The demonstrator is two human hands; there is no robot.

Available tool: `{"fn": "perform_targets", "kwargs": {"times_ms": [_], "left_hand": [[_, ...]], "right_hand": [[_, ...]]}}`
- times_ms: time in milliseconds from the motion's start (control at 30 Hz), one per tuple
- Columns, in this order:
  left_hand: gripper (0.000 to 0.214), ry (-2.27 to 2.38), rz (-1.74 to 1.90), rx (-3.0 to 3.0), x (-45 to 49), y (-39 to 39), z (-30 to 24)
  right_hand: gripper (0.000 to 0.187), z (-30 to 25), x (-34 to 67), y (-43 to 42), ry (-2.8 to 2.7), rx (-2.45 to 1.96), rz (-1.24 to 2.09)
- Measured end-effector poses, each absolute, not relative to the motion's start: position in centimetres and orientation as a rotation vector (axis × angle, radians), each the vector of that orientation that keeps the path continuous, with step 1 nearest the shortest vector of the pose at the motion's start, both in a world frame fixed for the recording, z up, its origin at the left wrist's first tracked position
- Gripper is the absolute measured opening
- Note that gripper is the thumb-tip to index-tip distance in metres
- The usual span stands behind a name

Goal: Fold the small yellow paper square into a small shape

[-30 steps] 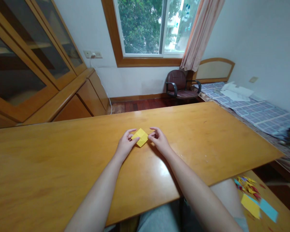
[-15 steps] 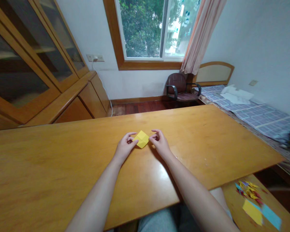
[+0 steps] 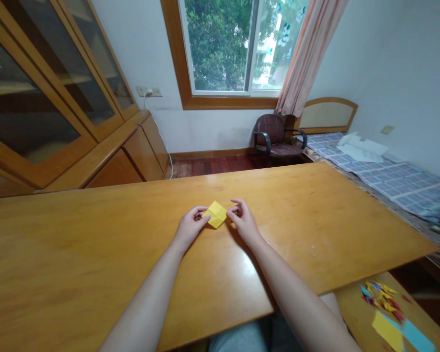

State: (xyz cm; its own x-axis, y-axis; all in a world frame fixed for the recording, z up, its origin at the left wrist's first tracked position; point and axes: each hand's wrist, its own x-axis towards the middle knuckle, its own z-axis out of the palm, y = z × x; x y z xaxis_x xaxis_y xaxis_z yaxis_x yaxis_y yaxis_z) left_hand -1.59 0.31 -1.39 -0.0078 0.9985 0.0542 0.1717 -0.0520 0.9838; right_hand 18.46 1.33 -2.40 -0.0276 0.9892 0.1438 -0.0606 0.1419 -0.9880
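A small folded yellow paper square (image 3: pixel 216 214) lies on the wooden table (image 3: pixel 95 254), turned like a diamond. My left hand (image 3: pixel 188 228) pinches its left corner between thumb and forefinger. My right hand (image 3: pixel 244 220) pinches its right corner the same way, fingers curled. Both forearms reach in from the near edge of the table. The paper rests low, at or just above the tabletop.
A lower wooden surface (image 3: pixel 355 303) at the near right carries coloured paper sheets (image 3: pixel 388 330) and small folded pieces (image 3: pixel 381 296). Glass-fronted cabinets (image 3: pixel 51 112) line the left wall. A dark chair (image 3: pixel 273 137) and a bed (image 3: pixel 388 176) stand beyond the table.
Both hands keep their pinch on the yellow paper, which hardly moves. The camera has tilted slightly, shifting the scene down in the picture.
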Motion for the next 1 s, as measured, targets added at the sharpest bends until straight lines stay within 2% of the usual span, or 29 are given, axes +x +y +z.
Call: {"fn": "perform_targets", "kwargs": {"times_ms": [1000], "left_hand": [[0.039,1.271,1.224,1.293,-1.47,-0.01,-1.00]], "right_hand": [[0.038,-2.06,18.56,1.14,-1.260,-1.058,1.151]]}}
